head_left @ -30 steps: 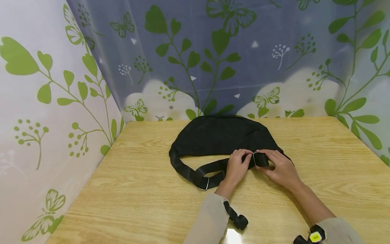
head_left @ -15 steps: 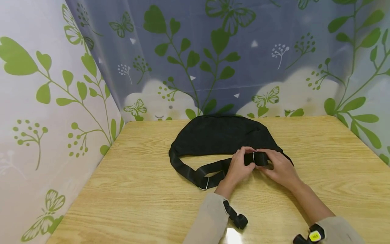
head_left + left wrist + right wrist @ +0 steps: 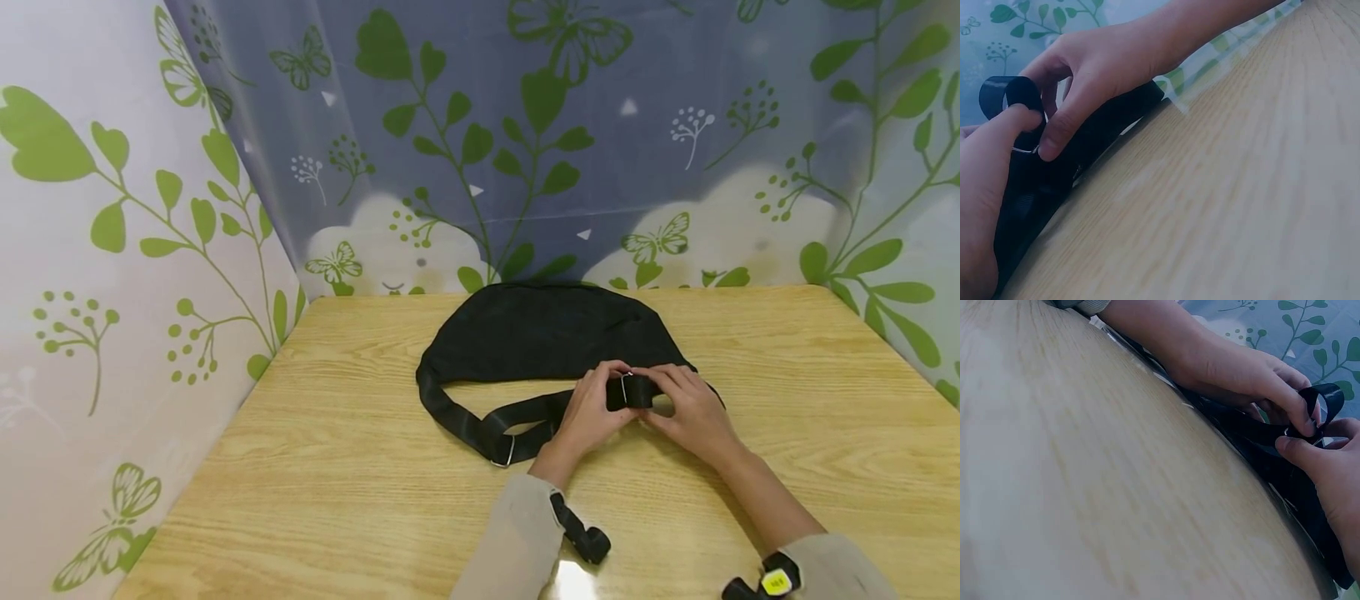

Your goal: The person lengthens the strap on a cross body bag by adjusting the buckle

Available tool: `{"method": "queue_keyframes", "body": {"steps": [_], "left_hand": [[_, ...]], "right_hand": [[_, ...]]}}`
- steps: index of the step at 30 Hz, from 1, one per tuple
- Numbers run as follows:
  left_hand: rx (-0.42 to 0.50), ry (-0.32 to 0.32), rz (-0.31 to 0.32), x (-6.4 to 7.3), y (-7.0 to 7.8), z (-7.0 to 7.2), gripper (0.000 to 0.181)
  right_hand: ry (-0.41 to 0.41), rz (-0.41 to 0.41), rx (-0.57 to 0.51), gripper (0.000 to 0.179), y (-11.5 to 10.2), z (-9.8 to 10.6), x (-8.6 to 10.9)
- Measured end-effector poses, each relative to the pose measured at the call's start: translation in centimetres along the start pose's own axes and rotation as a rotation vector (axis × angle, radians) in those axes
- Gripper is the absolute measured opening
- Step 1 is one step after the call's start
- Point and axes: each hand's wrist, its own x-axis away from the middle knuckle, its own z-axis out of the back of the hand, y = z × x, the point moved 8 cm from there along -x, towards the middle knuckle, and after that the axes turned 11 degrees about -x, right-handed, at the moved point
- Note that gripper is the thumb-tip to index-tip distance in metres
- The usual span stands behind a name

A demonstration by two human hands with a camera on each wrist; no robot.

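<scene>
A black waist bag [image 3: 540, 333] lies at the back of the table, its strap [image 3: 450, 408] looping towards me. My left hand [image 3: 588, 412] pinches the strap beside a metal slider buckle [image 3: 624, 388], index finger above and thumb below. From the other side my right hand [image 3: 697, 417] grips the same strap at the buckle. Between the hands, a short loop of webbing [image 3: 1007, 94] stands up in the left wrist view. Fingers of both hands meet around the buckle and partly hide it. A second metal slider [image 3: 504, 452] sits on the strap further left.
The wooden table [image 3: 322, 500] carries the bag. A patterned cloth backdrop [image 3: 465, 150] rises directly behind it, and another patterned panel [image 3: 150, 333] borders the left. Black bands with short ends [image 3: 588, 542] are worn at both sleeves.
My left fingers have shifted right and spread around the buckle, the thumb dropping to its lower edge. The webbing loop has moved slightly left. The bag stays put.
</scene>
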Motion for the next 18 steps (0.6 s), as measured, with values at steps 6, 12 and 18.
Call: {"method": "queue_keyframes", "body": {"steps": [6, 12, 18], "left_hand": [[0.085, -0.002, 0.008, -0.08, -0.17, 0.06, 0.049], [0.304, -0.012, 0.011, -0.11, -0.14, 0.16, 0.046], [0.349, -0.034, -0.034, -0.16, -0.05, 0.08, 0.049]], "right_hand": [[-0.041, -0.018, -0.009, 0.058, 0.17, -0.29, 0.04], [-0.086, -0.056, 0.028, 0.062, 0.39, -0.62, 0.12], [-0.032, -0.024, 0.059, 0.054, 0.37, -0.25, 0.3]]}}
